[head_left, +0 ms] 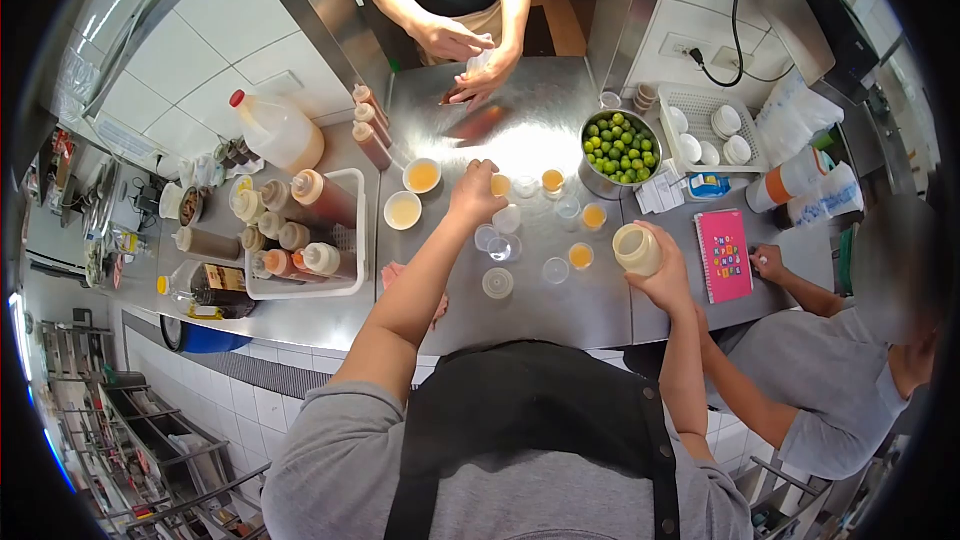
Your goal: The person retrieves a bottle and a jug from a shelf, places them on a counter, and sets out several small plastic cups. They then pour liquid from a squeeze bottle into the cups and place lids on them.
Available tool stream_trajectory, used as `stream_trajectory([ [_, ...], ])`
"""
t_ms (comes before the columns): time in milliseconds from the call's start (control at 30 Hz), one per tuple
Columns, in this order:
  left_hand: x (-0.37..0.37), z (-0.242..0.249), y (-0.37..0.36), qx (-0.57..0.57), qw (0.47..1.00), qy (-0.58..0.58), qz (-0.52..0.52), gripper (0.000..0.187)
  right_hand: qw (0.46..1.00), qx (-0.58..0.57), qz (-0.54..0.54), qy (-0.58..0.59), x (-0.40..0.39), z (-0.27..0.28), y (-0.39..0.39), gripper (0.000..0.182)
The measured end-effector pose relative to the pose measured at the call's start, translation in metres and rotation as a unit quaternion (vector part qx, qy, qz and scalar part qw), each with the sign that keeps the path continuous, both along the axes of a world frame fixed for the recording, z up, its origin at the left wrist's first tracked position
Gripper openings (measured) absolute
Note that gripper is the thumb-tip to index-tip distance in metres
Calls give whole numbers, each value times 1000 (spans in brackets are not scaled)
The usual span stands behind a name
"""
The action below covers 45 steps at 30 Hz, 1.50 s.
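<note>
Your left hand (474, 196) reaches across the steel counter (520, 130) and pinches a small filled sauce cup (500, 185) by its rim, fingers narrowed around it. Your right hand (665, 275) is wrapped around a squeeze bottle (637, 249) of pale yellow sauce, held upright just off the near right edge of the cup cluster.

Judging by the cups, the portioning looks partly done: about 4 small cups show orange-yellow sauce, namely the one you grip, one beside it (552, 180), one further right (593, 216) and one nearer you (580, 256). Several clear cups (497, 283) between them look empty, so I'd say roughly half remain to fill. I can't tell whether any are lidded.

2 wider bowls of sauce (421, 176) sit to the left, next to a white tray (355, 240) packed with squeeze bottles. A metal bowl of limes (620, 148) stands behind the cups. Across the counter another person's hands (465, 55) work on something small, and a person at your right rests a hand by a pink notebook (723, 255)
</note>
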<state>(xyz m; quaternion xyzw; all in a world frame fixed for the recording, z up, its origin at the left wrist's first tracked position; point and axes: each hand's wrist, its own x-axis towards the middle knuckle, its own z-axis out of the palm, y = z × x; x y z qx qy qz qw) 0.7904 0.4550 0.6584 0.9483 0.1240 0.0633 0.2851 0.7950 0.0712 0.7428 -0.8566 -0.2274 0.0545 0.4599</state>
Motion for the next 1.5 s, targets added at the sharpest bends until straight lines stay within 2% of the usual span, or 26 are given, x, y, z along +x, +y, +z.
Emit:
stream_trajectory([
  [267, 13, -41, 14, 40, 998, 56, 15, 51, 1000, 20, -1, 17, -1, 1, 4, 76],
  [433, 4, -43, 12, -6, 1000, 30, -1, 52, 999, -11, 4, 40, -2, 4, 1, 80],
  [533, -1, -49, 15, 14, 1000, -7, 0, 54, 1000, -1, 6, 25, -2, 3, -1, 80],
  [567, -5, -48, 14, 6, 1000, 1, -3, 54, 999, -7, 3, 33, -2, 2, -2, 80],
  [667, -14, -32, 8, 29, 991, -127, -33, 48, 999, -8, 10, 32, -1, 3, -2, 80],
  [767, -32, -10, -16, -33, 994, -97, -49, 45, 999, -10, 8, 45, 0, 1, 1, 81],
  [833, -42, -2, -34, -29, 997, -68, -22, 52, 999, 1, 12, 34, 0, -1, 4, 79],
  [900, -50, 5, -47, 3, 999, 18, 51, 65, 999, 14, 17, 24, -1, -2, 7, 76],
  [1000, -57, -9, -53, -23, 997, 12, 75, 73, 999, 28, 22, 19, -1, -1, 10, 77],
  [1200, -57, -46, -45, -50, 994, -91, 33, 65, 999, 35, 24, 25, -1, -3, 7, 77],
  [1300, -62, -42, -41, -67, 995, -69, 22, 54, 1000, 12, 25, 15, 0, -4, 6, 78],
  [1433, -79, -34, -29, -54, 997, -51, -3, 51, 999, 20, 25, 20, -3, -2, 5, 78],
  [1500, -89, -22, -25, -7, 1000, -13, -16, 51, 999, 23, 21, 19, -3, -1, 5, 77],
])
